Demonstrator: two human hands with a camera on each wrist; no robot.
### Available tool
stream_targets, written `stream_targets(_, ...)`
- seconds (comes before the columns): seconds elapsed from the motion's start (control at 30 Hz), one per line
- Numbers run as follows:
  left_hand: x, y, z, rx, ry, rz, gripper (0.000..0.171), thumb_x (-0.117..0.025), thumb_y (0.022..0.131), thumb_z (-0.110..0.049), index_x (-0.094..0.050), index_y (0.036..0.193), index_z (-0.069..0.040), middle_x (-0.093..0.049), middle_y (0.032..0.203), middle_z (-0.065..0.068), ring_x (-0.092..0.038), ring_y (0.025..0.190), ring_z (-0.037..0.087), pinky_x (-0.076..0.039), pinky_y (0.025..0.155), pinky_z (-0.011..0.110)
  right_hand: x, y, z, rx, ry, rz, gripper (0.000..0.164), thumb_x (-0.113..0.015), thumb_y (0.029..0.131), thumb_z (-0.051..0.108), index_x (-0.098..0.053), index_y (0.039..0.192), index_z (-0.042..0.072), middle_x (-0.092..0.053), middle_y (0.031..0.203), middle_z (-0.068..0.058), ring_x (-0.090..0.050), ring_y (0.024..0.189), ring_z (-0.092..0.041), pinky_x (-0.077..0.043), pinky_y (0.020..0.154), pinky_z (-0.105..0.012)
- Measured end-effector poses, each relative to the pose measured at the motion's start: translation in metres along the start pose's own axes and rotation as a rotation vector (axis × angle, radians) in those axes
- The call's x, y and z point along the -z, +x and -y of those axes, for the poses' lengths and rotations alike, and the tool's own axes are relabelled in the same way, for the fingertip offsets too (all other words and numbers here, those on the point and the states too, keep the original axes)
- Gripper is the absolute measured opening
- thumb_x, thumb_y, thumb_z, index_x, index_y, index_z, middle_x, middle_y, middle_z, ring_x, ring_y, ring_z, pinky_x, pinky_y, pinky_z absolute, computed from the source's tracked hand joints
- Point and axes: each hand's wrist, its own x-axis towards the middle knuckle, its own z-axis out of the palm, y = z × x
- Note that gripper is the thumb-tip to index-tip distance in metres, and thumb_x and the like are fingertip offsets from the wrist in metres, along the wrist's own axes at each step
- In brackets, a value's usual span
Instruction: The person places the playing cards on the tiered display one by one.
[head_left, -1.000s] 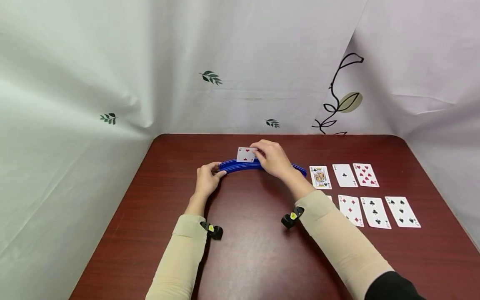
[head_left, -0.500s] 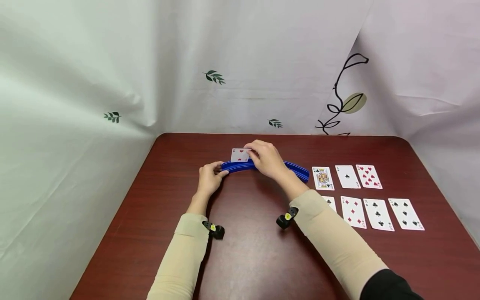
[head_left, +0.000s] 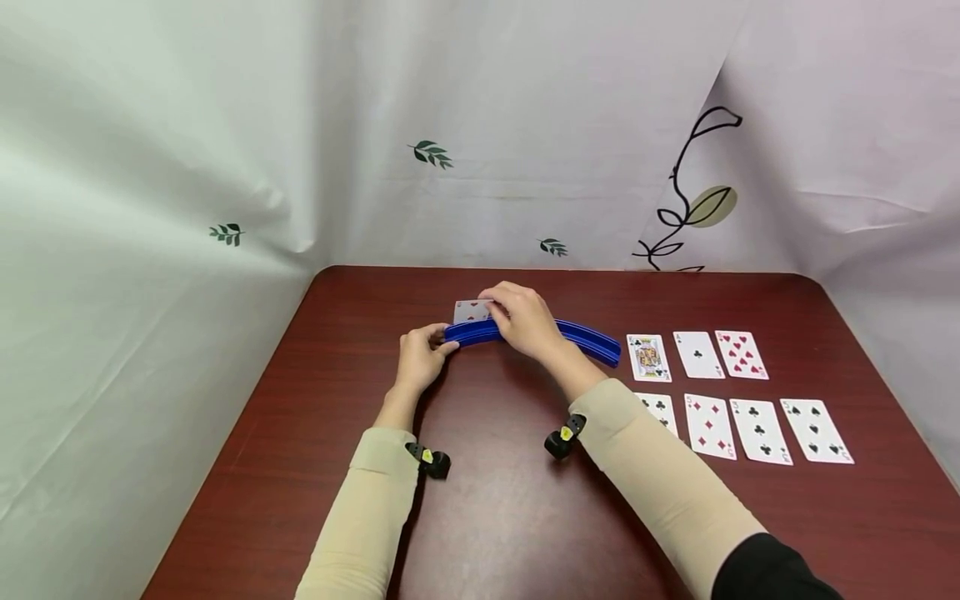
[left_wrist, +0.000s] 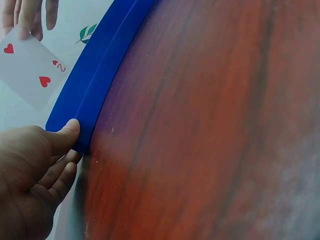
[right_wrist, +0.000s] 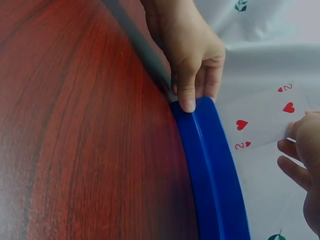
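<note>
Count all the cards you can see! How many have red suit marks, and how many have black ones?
Red: 3 (2 of hearts, other hearts card, diamonds card)
Black: 5 (king, ace, partly hidden clubs card, 3 of clubs, spades card)
Total: 8 cards in view

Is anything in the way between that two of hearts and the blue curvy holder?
Nothing that I can see. The right hand holds the two of hearts by the far edge of the blue holder. The left hand grips the holder's end, beside the card, not between them. Whether they touch, I can't tell.
</note>
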Motion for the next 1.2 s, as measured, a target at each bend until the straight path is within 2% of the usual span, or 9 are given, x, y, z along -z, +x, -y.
stream_targets(0.37,-0.003,0.0,-0.001,-0.006,0.012,0.004,0.032,-0.079,0.089,-0.011,-0.073,0.118,0.002,-0.075,0.101,0.018,-0.073,0.089,0.028,-0.059,0.082,0.04,-0.004,0.0,0.001,-0.01,-0.025,0.043,0.015,-0.065,0.099,0.008,-0.075,0.11,0.006,-0.071,0.102,-0.006,-0.065,0.082,-0.019,-0.054,0.074,-0.035)
stream_targets(0.77,-0.002,0.001,-0.001,-0.004,-0.011,-0.002,0.031,-0.08,0.087,-0.008,-0.073,0.116,0.002,-0.076,0.099,0.018,-0.073,0.087,0.027,-0.059,0.08,0.039,-0.006,0.002,0.002,0.015,-0.001,-0.014,0.015,-0.064,0.099,0.008,-0.075,0.11,0.006,-0.071,0.102,-0.006,-0.064,0.08,-0.019,-0.054,0.073,-0.035)
stream_targets(0.93,-0.001,0.001,0.0,0.006,-0.019,0.0,0.032,-0.08,0.088,-0.008,-0.073,0.117,0.002,-0.075,0.099,0.017,-0.073,0.087,0.027,-0.059,0.081,0.039,-0.008,0.003,0.002,0.01,-0.002,0.017,0.016,-0.064,0.1,0.008,-0.075,0.111,0.005,-0.071,0.103,-0.007,-0.064,0.082,-0.019,-0.054,0.074,-0.035)
stream_targets(1.07,0.0,0.0,0.0,0.0,-0.014,-0.003,0.033,-0.08,0.087,-0.008,-0.073,0.117,0.003,-0.075,0.099,0.018,-0.074,0.087,0.027,-0.059,0.08,0.039,-0.01,0.002,0.002,-0.001,-0.018,0.061,0.021,-0.062,0.101,0.007,-0.074,0.118,0.005,-0.072,0.108,-0.009,-0.066,0.085,-0.02,-0.055,0.077,-0.036)
stream_targets(1.2,0.001,0.0,0.0,-0.001,-0.018,-0.007,0.033,-0.08,0.087,-0.008,-0.073,0.118,0.003,-0.075,0.099,0.018,-0.073,0.087,0.027,-0.059,0.08,0.039,-0.011,0.001,0.0,-0.031,-0.015,0.082,0.032,-0.062,0.1,0.007,-0.066,0.133,0.005,-0.069,0.119,-0.011,-0.067,0.096,-0.023,-0.055,0.085,-0.039)
